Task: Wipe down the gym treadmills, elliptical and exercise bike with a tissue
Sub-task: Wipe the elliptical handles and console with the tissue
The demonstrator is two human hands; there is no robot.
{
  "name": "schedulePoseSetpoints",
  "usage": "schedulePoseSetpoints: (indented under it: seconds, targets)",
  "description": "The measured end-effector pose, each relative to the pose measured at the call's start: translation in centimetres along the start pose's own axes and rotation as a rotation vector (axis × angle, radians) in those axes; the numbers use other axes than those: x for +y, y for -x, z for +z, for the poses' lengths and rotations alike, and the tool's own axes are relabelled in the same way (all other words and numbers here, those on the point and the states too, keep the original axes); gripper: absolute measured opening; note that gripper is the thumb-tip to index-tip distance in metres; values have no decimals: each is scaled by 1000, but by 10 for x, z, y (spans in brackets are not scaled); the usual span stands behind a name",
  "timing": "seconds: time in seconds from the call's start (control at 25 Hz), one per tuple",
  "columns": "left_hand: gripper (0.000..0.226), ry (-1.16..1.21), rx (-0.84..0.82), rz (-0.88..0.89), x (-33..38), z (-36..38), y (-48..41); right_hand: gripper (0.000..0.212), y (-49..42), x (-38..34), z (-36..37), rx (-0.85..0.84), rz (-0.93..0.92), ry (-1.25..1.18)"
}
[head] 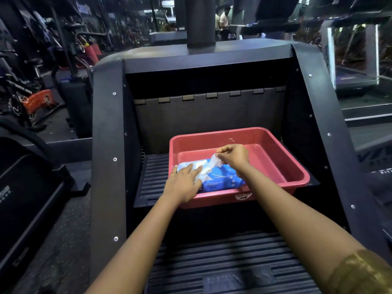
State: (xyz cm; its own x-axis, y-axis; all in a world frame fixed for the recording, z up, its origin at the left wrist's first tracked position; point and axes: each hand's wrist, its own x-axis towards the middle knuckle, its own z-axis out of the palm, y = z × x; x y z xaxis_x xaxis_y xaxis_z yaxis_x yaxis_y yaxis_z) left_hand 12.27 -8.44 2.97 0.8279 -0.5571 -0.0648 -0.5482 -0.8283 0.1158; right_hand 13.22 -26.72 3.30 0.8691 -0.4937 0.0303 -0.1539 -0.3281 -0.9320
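Head view looks down into a tall black stepping machine (pixel 106 145) with bolted side panels and ribbed rubber steps. A shallow red plastic rectangular tray (pixel 233 134) sits on the upper ribbed step (pixel 154 177), filling its right part, and its near rim hangs just over the step's front edge. A lower ribbed step (pixel 222 262) lies below, between the two forearms. Left of the machine stands another dark piece of equipment (pixel 25 187). Farther back on that side is an orange-and-black exercise frame (pixel 38 100) on the dark floor. Two people in light tops (pixel 224 18) stand far off behind the central column. The machine's side panels wall in the tray on both sides, but nothing lies between the hands and the tray.

A blue-and-white soft plastic pack of wipes (pixel 222 181) lies inside the tray against its near left corner. The left hand (pixel 182 183) reaches over the tray's near rim and rests palm-down on the pack's left end, fingers straight and pressing it flat. The right hand (pixel 234 155) hovers above the middle of the pack, wrist bent, thumb and fingers pinching a white tissue (pixel 215 161) whose lower end runs down to the pack's opening. A golden patterned sleeve (pixel 360 270) covers the right upper arm.
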Motion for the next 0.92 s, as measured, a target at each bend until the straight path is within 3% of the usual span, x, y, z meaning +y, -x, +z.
schedulePoseSetpoints:
  seconds: [0.12, 0.2, 0.24, 0.32, 0.48, 0.6, 0.68, 0.8, 0.92]
  targets:
    - [52, 4, -5, 2, -2, 1, -2, 21, 1, -2, -4, -175, 170, -151]
    - [52, 1, -9, 4, -2, 1, -2, 16, 4, -3, -9, -290, 206, -47]
    - [52, -1, -10, 3, -1, 1, -2, 26, 3, -1, -11, -306, 201, 27]
    - [52, -4, -10, 5, -1, 0, -2, 34, 1, 4, -14, -281, 192, 99]
    - [52, -2, -6, 1, -2, 1, -2, 13, 8, 3, -13, -286, 237, -231]
    - [52, -6, -4, 5, -2, 2, -3, 15, 4, 11, -11, -208, 275, -223]
    - [52, -10, -2, 4, -3, 3, -3, 25, 1, 15, -12, -139, 176, -9]
    - [52, -7, -3, 3, -3, 3, -3, 27, 5, 12, -18, 16, -233, 483]
    - [52, -7, -5, 6, -3, 2, -4, 17, 11, 3, -21, -120, -555, 849]
